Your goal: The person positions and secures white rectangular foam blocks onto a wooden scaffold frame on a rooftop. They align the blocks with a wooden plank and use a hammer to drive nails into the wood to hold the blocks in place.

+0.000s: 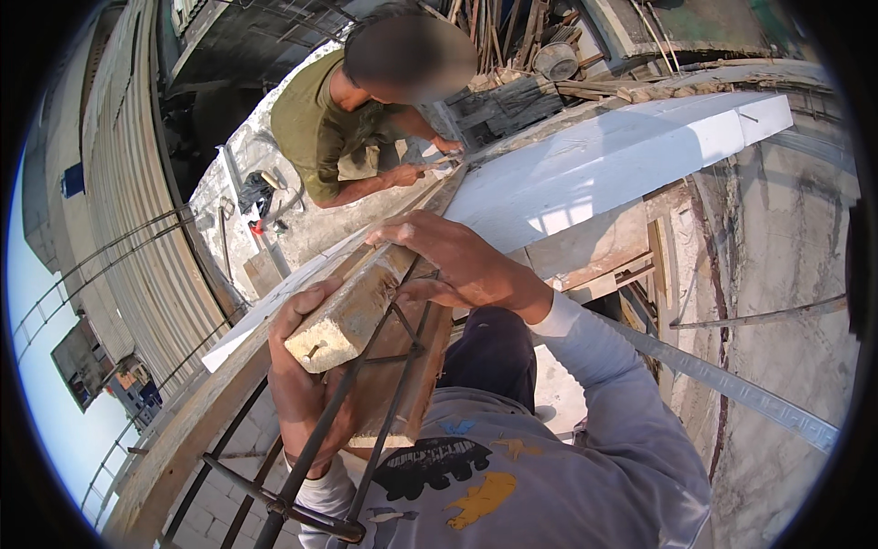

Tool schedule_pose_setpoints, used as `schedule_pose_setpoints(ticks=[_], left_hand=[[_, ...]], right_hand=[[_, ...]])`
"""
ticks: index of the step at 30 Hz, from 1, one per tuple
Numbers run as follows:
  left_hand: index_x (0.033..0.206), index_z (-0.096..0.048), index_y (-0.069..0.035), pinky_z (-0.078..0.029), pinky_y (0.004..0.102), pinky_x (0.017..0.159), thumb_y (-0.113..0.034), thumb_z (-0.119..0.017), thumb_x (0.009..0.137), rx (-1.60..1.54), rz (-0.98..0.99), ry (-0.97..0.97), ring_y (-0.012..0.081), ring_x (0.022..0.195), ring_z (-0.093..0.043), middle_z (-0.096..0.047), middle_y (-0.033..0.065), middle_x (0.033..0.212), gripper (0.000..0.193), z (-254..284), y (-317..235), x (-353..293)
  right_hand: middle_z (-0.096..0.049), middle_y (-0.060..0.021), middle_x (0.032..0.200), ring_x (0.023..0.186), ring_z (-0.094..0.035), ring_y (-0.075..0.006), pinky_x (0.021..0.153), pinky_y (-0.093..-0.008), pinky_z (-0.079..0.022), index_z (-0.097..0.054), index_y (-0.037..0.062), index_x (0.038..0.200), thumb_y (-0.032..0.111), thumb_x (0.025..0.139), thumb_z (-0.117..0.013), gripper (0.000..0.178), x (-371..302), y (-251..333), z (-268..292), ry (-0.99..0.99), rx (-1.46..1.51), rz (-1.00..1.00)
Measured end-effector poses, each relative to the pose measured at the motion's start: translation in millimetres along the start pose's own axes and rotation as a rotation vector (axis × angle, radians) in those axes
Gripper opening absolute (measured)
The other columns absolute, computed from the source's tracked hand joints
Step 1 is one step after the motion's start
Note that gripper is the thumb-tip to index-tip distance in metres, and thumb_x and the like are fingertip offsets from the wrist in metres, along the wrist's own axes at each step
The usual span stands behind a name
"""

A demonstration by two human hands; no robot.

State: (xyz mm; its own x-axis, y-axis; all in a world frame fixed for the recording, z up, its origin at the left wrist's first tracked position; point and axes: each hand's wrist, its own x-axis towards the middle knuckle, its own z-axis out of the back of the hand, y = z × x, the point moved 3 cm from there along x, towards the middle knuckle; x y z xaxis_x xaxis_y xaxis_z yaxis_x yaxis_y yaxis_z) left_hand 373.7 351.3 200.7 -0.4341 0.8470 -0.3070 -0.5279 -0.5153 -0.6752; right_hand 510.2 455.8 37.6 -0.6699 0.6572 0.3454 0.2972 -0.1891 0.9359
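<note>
A short, thick piece of timber (346, 311) with a bent nail in its near end lies between my hands. My left hand (306, 366) wraps round its left side near that end, partly behind the steel bars. From the right, my right hand (471, 265) grips its far part, fingers over the top and thumb on the near side. Just below the timber is a wooden board (398, 403), crossed by a rebar frame (315, 439) of dark bars and ties. Both hands are closed on the timber.
A co-worker in a green shirt (306, 128) leans in ahead, hands at the far end of a long plank (192, 448). White foam panels (585, 169) stretch to the right. A metal channel (732, 389) slants across the lower right. Tools and a black bag (256, 190) lie beyond the plank.
</note>
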Motion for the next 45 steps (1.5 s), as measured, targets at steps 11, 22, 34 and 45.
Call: schedule_pose_setpoints(ticks=[11,22,34,45], left_hand=[[0.139,-0.051,0.005,-0.049,0.0402,0.106,-0.064,-0.080,0.085,-0.314,0.066,-0.140,0.0259,0.126,-0.061,-0.062,0.0163,0.131,0.092,-10.8,0.7,2.6],[0.139,-0.051,0.005,-0.049,0.0422,0.108,-0.063,-0.085,0.080,-0.275,0.081,-0.055,0.0282,0.127,-0.061,-0.062,0.0187,0.136,0.096,-1.4,6.7,6.8],[0.143,-0.044,0.007,-0.047,0.0476,0.111,-0.063,-0.080,0.085,-0.236,0.031,-0.135,0.0336,0.130,-0.060,-0.061,0.0253,0.138,0.097,-3.1,3.3,2.1],[0.145,-0.045,0.007,-0.046,0.0498,0.111,-0.065,-0.073,0.090,-0.216,-0.007,-0.130,0.0366,0.132,-0.059,-0.059,0.0272,0.141,0.095,-2.5,2.4,1.7]], right_hand=[[-0.068,-0.0143,0.116,0.110,-0.063,-0.0354,0.096,-0.0462,-0.049,-0.064,0.0040,0.129,0.035,0.085,-0.079,0.056,-2.6,-16.2,-9.2,-0.080,-0.133,0.074],[-0.068,-0.0165,0.117,0.104,-0.063,-0.0373,0.094,-0.0474,-0.049,-0.063,0.0036,0.135,0.034,0.087,-0.077,0.059,-1.5,-14.2,-7.5,-0.104,-0.110,0.101],[-0.067,-0.0163,0.119,0.105,-0.062,-0.0359,0.094,-0.0477,-0.048,-0.062,0.0030,0.131,0.045,0.095,-0.067,0.055,-3.0,-20.8,-13.2,-0.120,-0.124,0.119],[-0.067,-0.0110,0.116,0.106,-0.061,-0.0333,0.094,-0.0448,-0.046,-0.065,0.0067,0.127,0.045,0.086,-0.074,0.057,-5.3,-23.0,-17.7,-0.155,-0.107,0.050]])
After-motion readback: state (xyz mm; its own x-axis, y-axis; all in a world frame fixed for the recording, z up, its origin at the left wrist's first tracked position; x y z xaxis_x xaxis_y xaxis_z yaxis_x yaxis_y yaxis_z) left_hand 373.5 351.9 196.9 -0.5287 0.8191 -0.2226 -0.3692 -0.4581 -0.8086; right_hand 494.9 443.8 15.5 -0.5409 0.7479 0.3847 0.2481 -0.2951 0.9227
